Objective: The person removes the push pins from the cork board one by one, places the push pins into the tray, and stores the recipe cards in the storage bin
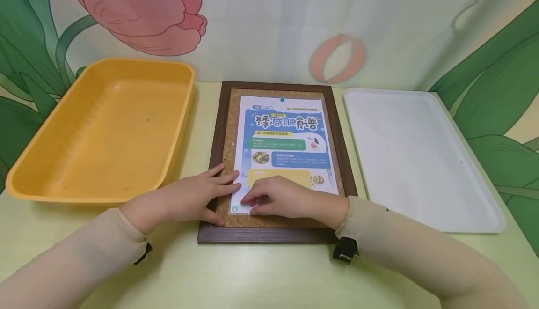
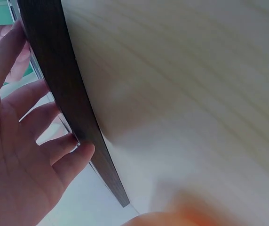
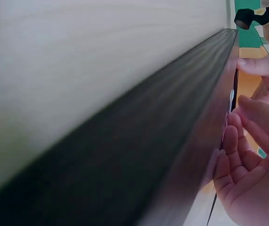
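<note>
A printed poster (image 1: 280, 121) lies on a cork board (image 1: 233, 126) with a dark brown wooden frame (image 1: 261, 236). One teal pin (image 1: 282, 99) sits at the poster's top edge, and a pale green pin (image 1: 235, 208) at its lower left corner. My left hand (image 1: 195, 196) rests spread over the frame's left side, fingertips reaching the paper's edge and thumb near the bottom corner. Just right of the green pin, my right hand (image 1: 280, 199) touches the poster with loosely bent fingers and nothing visible between them. The right hand and forearm hide part of the poster's lower edge.
A deep yellow tray (image 1: 105, 200) stands on the left of the pale table (image 1: 252, 276). On the right lies a shallow white tray (image 1: 421, 159). Behind everything hangs a curtain (image 1: 261, 28) printed with flowers and leaves.
</note>
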Available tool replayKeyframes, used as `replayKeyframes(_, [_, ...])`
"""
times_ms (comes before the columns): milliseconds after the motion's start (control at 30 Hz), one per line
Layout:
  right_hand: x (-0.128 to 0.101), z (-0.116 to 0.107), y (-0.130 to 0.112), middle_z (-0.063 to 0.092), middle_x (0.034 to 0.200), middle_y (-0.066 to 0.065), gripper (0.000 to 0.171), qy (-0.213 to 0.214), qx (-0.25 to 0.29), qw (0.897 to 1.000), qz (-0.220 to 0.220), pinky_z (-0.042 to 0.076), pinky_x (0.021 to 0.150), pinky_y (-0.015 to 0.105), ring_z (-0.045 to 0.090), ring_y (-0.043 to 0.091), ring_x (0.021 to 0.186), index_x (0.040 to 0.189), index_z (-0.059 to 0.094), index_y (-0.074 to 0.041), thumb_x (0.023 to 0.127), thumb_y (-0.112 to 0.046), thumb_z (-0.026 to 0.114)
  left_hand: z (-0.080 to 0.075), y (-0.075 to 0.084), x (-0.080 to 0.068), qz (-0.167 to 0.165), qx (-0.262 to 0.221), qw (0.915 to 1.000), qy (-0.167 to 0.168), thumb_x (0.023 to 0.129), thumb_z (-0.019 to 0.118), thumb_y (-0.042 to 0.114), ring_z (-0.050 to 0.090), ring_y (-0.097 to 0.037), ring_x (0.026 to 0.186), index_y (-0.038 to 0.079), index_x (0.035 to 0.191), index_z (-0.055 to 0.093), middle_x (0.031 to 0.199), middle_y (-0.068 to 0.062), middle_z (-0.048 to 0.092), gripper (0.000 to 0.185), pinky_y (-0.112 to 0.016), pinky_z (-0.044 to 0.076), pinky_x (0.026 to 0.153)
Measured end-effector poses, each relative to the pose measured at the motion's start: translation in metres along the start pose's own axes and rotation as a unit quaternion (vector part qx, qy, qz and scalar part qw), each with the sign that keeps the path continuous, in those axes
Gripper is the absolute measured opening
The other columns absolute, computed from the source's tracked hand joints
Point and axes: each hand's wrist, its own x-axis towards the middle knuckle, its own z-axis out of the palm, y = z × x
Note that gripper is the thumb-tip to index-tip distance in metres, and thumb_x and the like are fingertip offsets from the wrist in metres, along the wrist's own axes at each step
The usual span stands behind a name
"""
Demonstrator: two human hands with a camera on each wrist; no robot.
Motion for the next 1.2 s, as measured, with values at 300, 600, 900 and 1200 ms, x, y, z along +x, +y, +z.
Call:
replayKeyframes(300, [0.0084, 0.0007, -0.0026, 0.059, 0.085, -0.005, 0.029, -0.017, -0.013, 1.0, 0.014, 0.042, 0.068, 0.018, 0.049, 0.008, 0.073, 0.116, 0.068, -0.01, 0.087, -0.016, 0.067, -0.0008, -0.0014, 0.0016, 0.006, 0.007, 0.9999, 0.009, 0.075, 0.072, 0.047, 0.013, -0.037, 0.138, 0.009, 0.141, 0.042, 0.15, -0.007, 0.028, 0.082, -0.049, 0.037, 0.098])
replayKeyframes(600, [0.0108, 0.0023, -0.0018, 0.058, 0.087, -0.005, 0.03, -0.028, 0.0, 0.999, 0.02, 0.039, 0.061, 0.018, 0.046, 0.005, 0.068, 0.117, 0.068, -0.013, 0.088, -0.017, 0.066, 0.0001, -0.0024, -0.0008, 0.015, -0.001, 0.9997, 0.017, 0.077, 0.072, 0.045, 0.013, -0.038, 0.138, 0.008, 0.141, 0.042, 0.15, -0.008, 0.028, 0.08, -0.05, 0.038, 0.097])
replayKeyframes(900, [0.0094, 0.0059, -0.0042, 0.056, 0.086, -0.006, 0.029, -0.026, -0.013, 0.999, 0.028, 0.037, 0.059, 0.019, 0.046, 0.005, 0.067, 0.117, 0.067, -0.014, 0.088, -0.018, 0.065, 0.0029, -0.0032, -0.0013, 0.019, -0.003, 0.9996, 0.021, 0.076, 0.072, 0.045, 0.014, -0.039, 0.138, 0.008, 0.14, 0.043, 0.15, -0.008, 0.029, 0.079, -0.049, 0.04, 0.094])
replayKeyframes(1200, [0.0086, 0.0071, -0.0022, 0.057, 0.09, -0.005, 0.029, -0.025, -0.035, 0.999, 0.021, 0.037, 0.06, 0.019, 0.046, 0.005, 0.068, 0.118, 0.067, -0.016, 0.089, -0.017, 0.064, 0.0023, -0.0025, 0.0006, 0.02, -0.005, 0.9996, 0.021, 0.076, 0.072, 0.045, 0.013, -0.039, 0.138, 0.008, 0.14, 0.043, 0.15, -0.009, 0.028, 0.08, -0.049, 0.04, 0.095])
